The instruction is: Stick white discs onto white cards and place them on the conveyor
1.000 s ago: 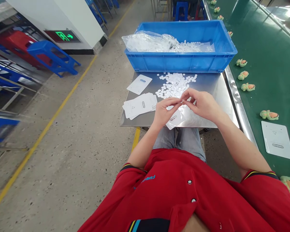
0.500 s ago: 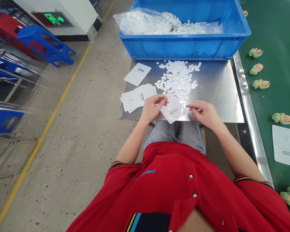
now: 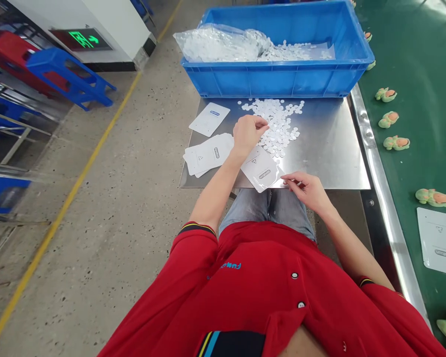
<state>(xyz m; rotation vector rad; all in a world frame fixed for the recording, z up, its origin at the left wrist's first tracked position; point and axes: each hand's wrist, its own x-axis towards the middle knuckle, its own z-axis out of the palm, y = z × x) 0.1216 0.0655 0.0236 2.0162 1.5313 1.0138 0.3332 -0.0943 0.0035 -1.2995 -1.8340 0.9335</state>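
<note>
My left hand [image 3: 250, 133] reaches over the left edge of a pile of small white discs [image 3: 277, 121] on the metal table. Its thumb and fingers are pinched together; whether a disc is between them I cannot make out. Below it lies a flat white plastic pouch [image 3: 260, 166] with a grey printed label, set at an angle near the table's front edge. The fingertips of my right hand [image 3: 307, 189] are closed at the right corner of this pouch. A stack of similar pouches [image 3: 208, 154] lies left of my left forearm, and a single pouch [image 3: 210, 119] lies behind the stack.
A blue crate [image 3: 275, 79] stands at the back of the metal table [image 3: 330, 144], holding a clear bag of discs [image 3: 223, 43] and loose discs. Along the right runs a green conveyor belt [image 3: 412, 173] with several small green-and-orange figures [image 3: 397, 143] and another white pouch [image 3: 440, 238].
My left hand has left the top of the pouch and moved up and forward to the disc pile. The right hand stays at the pouch's right corner. The view has shifted slightly.
</note>
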